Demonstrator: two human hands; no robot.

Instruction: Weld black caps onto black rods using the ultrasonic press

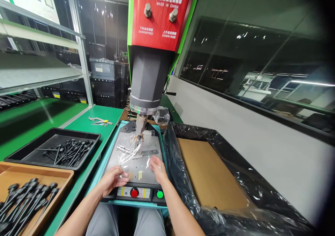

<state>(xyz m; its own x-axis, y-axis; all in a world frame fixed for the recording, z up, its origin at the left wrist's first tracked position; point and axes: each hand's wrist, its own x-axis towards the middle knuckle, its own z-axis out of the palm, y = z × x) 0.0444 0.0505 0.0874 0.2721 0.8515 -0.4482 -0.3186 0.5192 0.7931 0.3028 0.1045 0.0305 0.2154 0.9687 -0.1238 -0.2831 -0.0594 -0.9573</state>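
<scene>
A clear, shiny sheet or bag of plastic (132,161) spreads between my two hands over the machine's grey base plate (112,159). My left hand (115,178) has its thumb and fingers closed on the near left side of the plastic. At the right side, my right hand (158,169) grips it with bent fingers. Beyond the hands, a small black-headed part (139,137) stands in the fixture, just under the metal welding horn (141,124). Glare on the plastic partly hides the fixture.
A red button (134,192) and a green button (159,194) sit on the front panel. To the left are a black tray (19,155) and an orange tray (60,175) of black rod-like parts, with pliers (101,120) behind. On the right stands a plastic-lined box (180,180) with cardboard inside.
</scene>
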